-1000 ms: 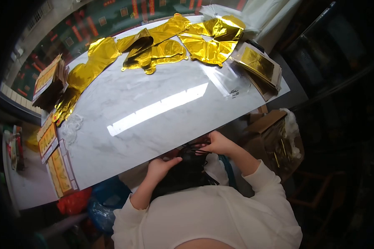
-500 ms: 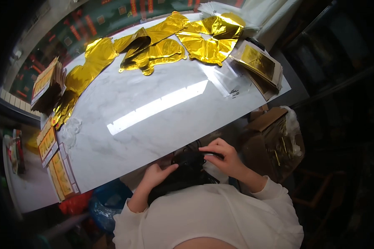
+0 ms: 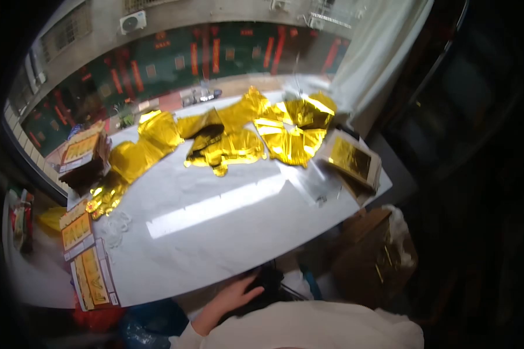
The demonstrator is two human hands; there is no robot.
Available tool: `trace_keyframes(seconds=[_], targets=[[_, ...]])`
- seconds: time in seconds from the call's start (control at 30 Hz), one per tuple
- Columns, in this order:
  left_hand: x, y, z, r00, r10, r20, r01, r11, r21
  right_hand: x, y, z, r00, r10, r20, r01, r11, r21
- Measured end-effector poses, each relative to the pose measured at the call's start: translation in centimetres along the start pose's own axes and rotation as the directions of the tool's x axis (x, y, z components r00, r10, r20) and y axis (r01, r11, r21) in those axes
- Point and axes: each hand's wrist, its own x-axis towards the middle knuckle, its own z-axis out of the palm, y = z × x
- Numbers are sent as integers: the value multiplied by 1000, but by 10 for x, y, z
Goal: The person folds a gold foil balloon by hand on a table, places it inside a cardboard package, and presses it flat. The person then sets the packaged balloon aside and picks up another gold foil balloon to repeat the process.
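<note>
Below the table's front edge, my left hand (image 3: 236,296) rests on a black item (image 3: 269,285) at my lap, its fingers partly hidden and blurred. My right hand is out of view. On the white marbled table (image 3: 215,250), shiny gold foil balloons lie flat in a row along the far side: a long piece (image 3: 140,156) at the left, a folded one (image 3: 230,148) in the middle and a ring-like one (image 3: 297,131) at the right. A tangle of thin white string (image 3: 116,227) is near the left end.
Stacked printed packets (image 3: 84,154) stand at the far left, with more packets (image 3: 93,273) at the near left corner. Gold-windowed packets (image 3: 352,160) lie at the right corner. An open cardboard box (image 3: 367,256) is below right, blue bags (image 3: 154,326) below left. A window lies beyond.
The view has tilted up, so the table sits lower and more window shows. My right hand has left the view. My left hand stays at the black item.
</note>
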Motion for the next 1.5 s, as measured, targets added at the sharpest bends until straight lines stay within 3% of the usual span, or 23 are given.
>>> trace_keyframes(seconds=[0.07,0.17,0.23,0.27,0.3,0.33,0.37,0.43,0.5,0.57,0.6,0.67,0.73,0.83,0.97,1.03,1.07,1.13,1.17,1.23,1.3,1.37,1.5], targets=[[1,-10,15,996,19,-90,-24,999,-49,-12,-24,-32,999,-26,27,35,902,-431],[5,-20,17,991,-129,-26,127,989,-79,-33,-60,-58,999,-32,19,32,468,-883],[4,-22,12,987,-160,-15,157,979,-130,-48,-66,-63,1000,-10,-2,-1,89,-996],[1,-24,10,978,-210,9,208,961,-182,-76,-102,-19,1000,8,-15,-14,-105,-994],[-4,-26,7,978,-210,16,209,960,-187,-19,-196,28,999,30,-34,-23,-292,-956],[-9,-28,3,961,-275,32,274,933,-232,-85,-283,112,966,-258,-4,-87,-311,-946],[-11,-28,0,941,-336,46,335,900,-278,-96,-327,125,932,-353,87,22,-184,-983],[-14,-24,-15,904,-369,217,411,889,-202,-113,-382,161,709,-669,225,231,-82,-970],[-20,1,-37,918,-318,237,333,942,-26,-79,-424,188,253,-914,318,350,-220,-911],[-27,14,-54,929,-254,268,245,967,67,-34,-467,208,0,-953,301,306,-287,-908],[-29,22,-65,930,-191,314,145,976,164,-6,-482,205,15,-950,313,243,-300,-922],[-31,49,-95,904,-209,374,150,972,181,44,-500,193,21,-948,318,196,-309,-931],[-22,78,-123,856,-188,482,125,979,160,76,-509,186,330,-927,177,-64,-209,-976],[9,141,-156,865,-129,484,71,988,138,82,-516,179,336,-919,206,-111,-256,-960],[89,129,-151,948,84,307,-151,968,203,70,-531,168,358,-894,270,-100,-325,-941],[147,104,-148,958,261,122,-285,915,284,64,-540,167,428,-853,298,-22,-340,-940],[180,82,-141,939,345,-14,-320,885,338,79,-542,159,406,-857,317,-31,-360,-932],[228,63,-133,933,293,-212,-178,883,435,85,-545,152,384,-850,361,-19,-398,-917],[242,61,-127,933,293,-211,-179,882,436,87,-547,150,362,-839,406,-11,-439,-898],[266,60,-118,836,397,-378,-78,768,636,86,-561,146,376,-851,365,31,-382,-923],[282,52,-108,852,353,-386,-65,804,591,79,-573,141,407,-856,317,67,-318,-946],[289,49,-101,819,351,-454,7,784,621,72,-587,133,501,-843,198,257,-74,-964],[285,44,-99,866,322,-383,0,765,644,75,-600,129,534,-828,172,264,-30,-964]])
